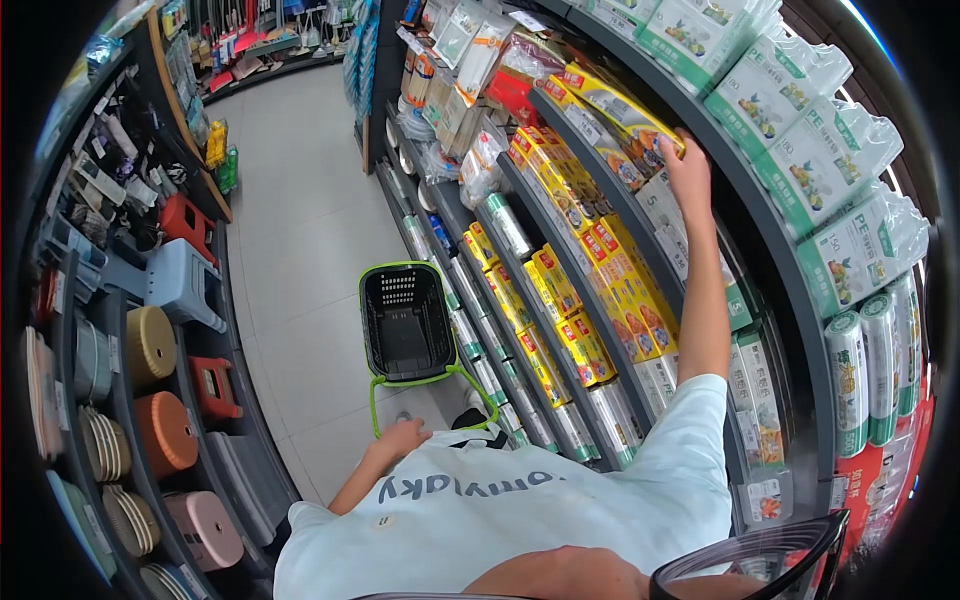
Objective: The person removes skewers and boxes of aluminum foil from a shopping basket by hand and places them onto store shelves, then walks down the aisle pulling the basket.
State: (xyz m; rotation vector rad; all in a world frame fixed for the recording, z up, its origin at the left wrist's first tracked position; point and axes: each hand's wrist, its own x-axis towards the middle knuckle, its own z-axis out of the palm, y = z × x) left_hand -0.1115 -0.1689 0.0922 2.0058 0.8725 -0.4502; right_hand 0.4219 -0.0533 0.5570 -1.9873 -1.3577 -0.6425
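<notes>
My right hand point(687, 170) reaches up to an upper shelf on the right, its fingers closed around the near end of a long yellow box point(622, 108). The box, with food pictures on it, lies among similar yellow packs on that shelf. Low in front of me, my left hand point(400, 441) is closed at the green handle point(374, 405) of a black shopping basket point(408, 325) with a green rim. Nothing shows inside the basket. My left fingers are partly hidden, and the grip section of the handle is covered by the hand.
Yellow boxes point(610, 270) and wrapped rolls point(508, 225) fill the right shelves. Clear-wrapped PE bag packs point(755, 90) stand on the top shelf. On the left are stools point(185, 280) and round containers point(165, 432). A pale tiled aisle point(300, 200) runs between.
</notes>
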